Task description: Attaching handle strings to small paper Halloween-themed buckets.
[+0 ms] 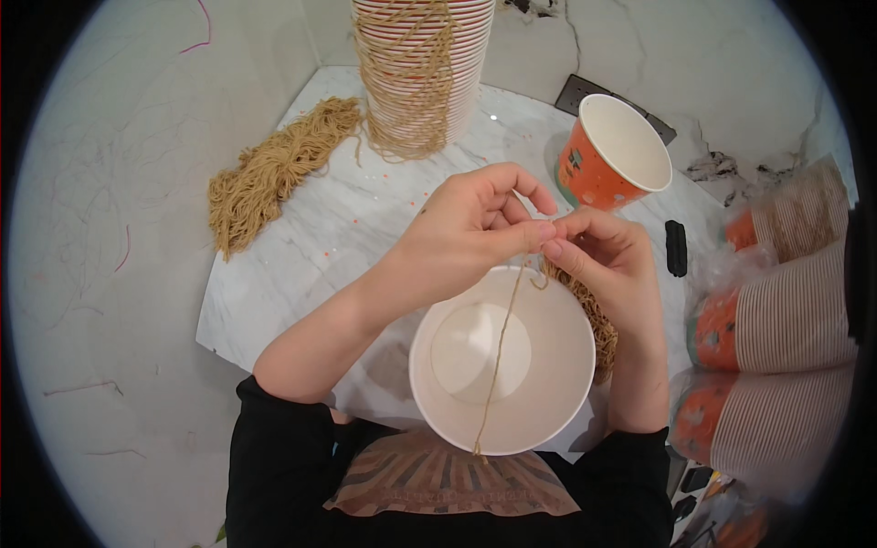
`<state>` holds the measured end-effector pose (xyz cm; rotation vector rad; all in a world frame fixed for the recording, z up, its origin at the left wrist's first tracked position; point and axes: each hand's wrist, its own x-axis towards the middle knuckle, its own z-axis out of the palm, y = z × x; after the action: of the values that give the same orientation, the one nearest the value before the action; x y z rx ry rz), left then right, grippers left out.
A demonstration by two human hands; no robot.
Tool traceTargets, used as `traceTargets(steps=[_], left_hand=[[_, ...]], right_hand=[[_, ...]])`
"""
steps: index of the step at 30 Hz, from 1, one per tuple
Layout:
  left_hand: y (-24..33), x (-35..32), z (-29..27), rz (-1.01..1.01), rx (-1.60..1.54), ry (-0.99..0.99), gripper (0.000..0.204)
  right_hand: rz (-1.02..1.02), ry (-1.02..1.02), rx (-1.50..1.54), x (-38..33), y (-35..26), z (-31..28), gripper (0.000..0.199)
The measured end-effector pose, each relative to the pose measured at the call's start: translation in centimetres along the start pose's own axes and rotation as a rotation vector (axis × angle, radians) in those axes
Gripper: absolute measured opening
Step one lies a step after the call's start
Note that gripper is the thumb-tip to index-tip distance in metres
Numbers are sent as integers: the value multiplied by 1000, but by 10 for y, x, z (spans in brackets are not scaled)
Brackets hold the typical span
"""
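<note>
My left hand (475,224) and my right hand (610,260) meet fingertip to fingertip above the far rim of a white paper cup (557,365). Both pinch a thin tan string (501,356). The string hangs down across the cup's open mouth and ends at its near rim. Under my right hand a bunch of tan strings (601,333) lies beside the cup. The cup sits at the near edge of a white marble table (311,247), just above my lap.
An orange paper cup (610,155) stands tilted behind my hands. A tall cup stack (420,64) draped with strings is at the back, a loose heap of strings (265,173) at the left. Sleeved stacks of orange cups (776,356) lie at the right, a small black object (676,247) near them.
</note>
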<state>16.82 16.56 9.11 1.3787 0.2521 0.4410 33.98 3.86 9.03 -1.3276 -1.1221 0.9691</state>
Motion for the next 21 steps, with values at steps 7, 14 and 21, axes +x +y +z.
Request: traceTargets(steps=[7, 14, 21], left_hand=[[-5, 0, 6, 76, -85, 48, 19], [0, 0, 1, 13, -207, 70, 26], [12, -1, -15, -50, -366, 75, 30]], right_hand=[[-306, 26, -278, 4, 3, -3, 8], [-366, 13, -377, 4, 0, -3, 9], [-210, -170, -257, 14, 15, -19, 8]])
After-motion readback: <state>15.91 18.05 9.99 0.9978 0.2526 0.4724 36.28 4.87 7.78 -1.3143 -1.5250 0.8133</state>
